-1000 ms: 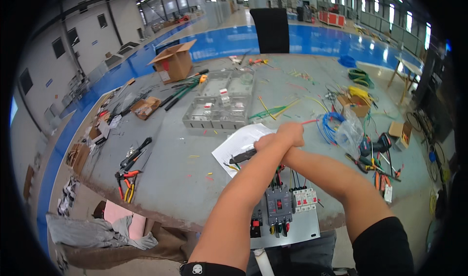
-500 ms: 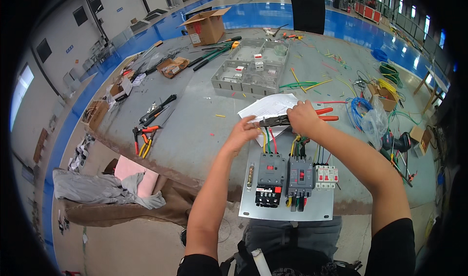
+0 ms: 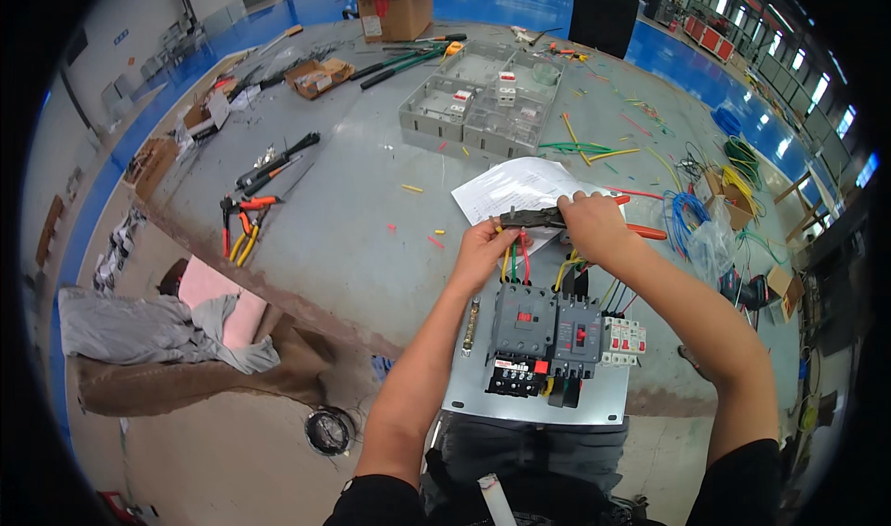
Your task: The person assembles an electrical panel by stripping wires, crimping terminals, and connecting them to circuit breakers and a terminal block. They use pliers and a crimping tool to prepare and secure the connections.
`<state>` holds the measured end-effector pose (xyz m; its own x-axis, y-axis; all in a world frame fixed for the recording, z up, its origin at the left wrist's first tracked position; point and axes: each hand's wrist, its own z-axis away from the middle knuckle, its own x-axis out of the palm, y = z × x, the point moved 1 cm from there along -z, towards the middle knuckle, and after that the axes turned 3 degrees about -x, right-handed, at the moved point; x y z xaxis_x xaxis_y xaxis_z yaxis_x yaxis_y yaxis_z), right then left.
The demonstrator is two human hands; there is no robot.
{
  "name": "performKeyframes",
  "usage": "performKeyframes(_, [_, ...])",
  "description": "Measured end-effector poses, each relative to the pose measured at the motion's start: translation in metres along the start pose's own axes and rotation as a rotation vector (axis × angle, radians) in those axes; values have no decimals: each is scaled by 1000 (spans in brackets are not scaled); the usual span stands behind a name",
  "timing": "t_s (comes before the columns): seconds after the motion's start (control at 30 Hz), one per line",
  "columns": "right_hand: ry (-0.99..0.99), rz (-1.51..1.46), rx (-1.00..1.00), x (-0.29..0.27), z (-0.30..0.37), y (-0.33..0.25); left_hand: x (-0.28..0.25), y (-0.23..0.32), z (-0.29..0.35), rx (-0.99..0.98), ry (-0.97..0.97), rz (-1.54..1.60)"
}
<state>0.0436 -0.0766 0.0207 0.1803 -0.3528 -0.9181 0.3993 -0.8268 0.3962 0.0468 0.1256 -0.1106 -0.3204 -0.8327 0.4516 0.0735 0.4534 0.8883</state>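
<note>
My right hand is closed around red-handled wire pliers, whose dark jaws point left. At the jaw tip, my left hand pinches the upper end of a yellow wire. A green wire and a red wire rise beside it, partly behind my fingers. These come up from a grey contactor on a metal mounting plate. Right of it are a dark grey circuit breaker and a white breaker with red switches. Exactly where the jaws meet the wire is hidden.
Printed paper lies beyond the plate. Farther off is a grey plastic box with compartments. Cutters and pliers lie left; a blue wire coil and a power drill lie right. Wire scraps dot the table.
My view has shifted slightly. My left hand has come closer under the plier jaws, its fingers now pinching at the yellow wire's end. The right hand keeps hold of the pliers.
</note>
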Motion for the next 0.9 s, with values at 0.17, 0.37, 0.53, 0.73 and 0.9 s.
performKeyframes(0.17, [67, 39, -99, -12, 1, 2, 3, 1, 0, 29, 4, -30])
performKeyframes(0.37, [10, 18, -62, -6, -3, -1, 2, -2, -1, 44, 26, -8])
performKeyframes(0.53, [-21, -88, -100, -10, -3, 3, 2, -2, -3, 23, 42, -34])
performKeyframes(0.73, [-29, -88, -120, -7, -3, 8, 3, -5, -4, 37, 34, -21])
performKeyframes(0.9, [-106, -115, -96, -12, -7, 6, 5, -1, -1, 18, 70, 4])
